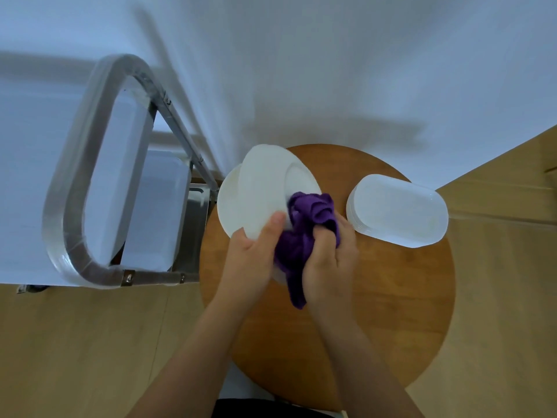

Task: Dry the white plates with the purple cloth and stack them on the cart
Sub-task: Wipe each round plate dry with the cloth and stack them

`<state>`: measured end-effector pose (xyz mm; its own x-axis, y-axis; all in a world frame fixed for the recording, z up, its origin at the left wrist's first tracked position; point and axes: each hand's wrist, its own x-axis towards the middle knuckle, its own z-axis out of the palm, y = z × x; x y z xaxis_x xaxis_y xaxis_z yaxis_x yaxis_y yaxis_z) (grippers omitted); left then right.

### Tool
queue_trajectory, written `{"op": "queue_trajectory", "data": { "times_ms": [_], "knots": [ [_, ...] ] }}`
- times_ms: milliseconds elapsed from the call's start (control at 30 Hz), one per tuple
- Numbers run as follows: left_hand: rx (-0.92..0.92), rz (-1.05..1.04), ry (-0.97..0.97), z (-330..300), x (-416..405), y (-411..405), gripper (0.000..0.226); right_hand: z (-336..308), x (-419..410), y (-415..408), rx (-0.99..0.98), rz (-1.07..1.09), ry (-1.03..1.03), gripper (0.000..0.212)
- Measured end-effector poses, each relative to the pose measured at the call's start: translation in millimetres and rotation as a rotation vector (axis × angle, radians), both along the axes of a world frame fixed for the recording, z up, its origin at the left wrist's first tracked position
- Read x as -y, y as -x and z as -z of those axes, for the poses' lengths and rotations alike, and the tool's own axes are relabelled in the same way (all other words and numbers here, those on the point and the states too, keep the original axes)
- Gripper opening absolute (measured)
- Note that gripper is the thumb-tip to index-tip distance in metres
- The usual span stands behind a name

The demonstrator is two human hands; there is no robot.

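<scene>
Above the round wooden table, my left hand grips the near rim of a round white plate, which is tilted with its underside facing me. Bunched in my right hand is the purple cloth, pressed against the plate's underside near its foot ring. A second round white plate lies under the tilted one on the table's left edge. A stack of white oval plates sits on the table to the right.
The metal cart stands at the left with a curved handle bar, and white rectangular dishes lie on its shelves. A white wall rises behind the table. Wooden floor runs along the right and near side.
</scene>
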<state>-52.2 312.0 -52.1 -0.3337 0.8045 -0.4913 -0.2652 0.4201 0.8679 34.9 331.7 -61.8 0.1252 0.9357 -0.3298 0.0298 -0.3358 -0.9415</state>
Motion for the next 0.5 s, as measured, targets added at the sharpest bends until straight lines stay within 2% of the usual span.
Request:
{"op": "queue_trajectory", "data": {
  "times_ms": [33,100,200,267,367,433,500],
  "knots": [
    [0.003,0.017,0.003,0,4,2,0.064,0,-8,-3,-0.002,0.042,0.009,0.030],
    [0.003,0.051,-0.041,-5,9,6,0.056,1,-33,-7,-0.011,0.121,0.072,0.034],
    [-0.060,0.154,-0.109,-11,13,3,0.034,0,-54,-1,0.033,-0.084,0.065,0.024],
    [-0.094,0.117,-0.106,-12,11,4,0.029,0,-47,4,0.027,-0.220,-0.019,0.029],
    [-0.102,0.058,-0.073,-13,4,9,0.006,-4,-34,2,-0.067,-0.377,-0.095,0.031],
    [-0.126,0.008,-0.048,-11,1,13,0.008,-7,-27,-1,-0.168,-0.470,-0.089,0.027],
    [-0.106,-0.063,-0.043,-9,-2,17,0.032,-8,-18,-7,-0.259,-0.520,-0.080,0.030]
  ]
}}
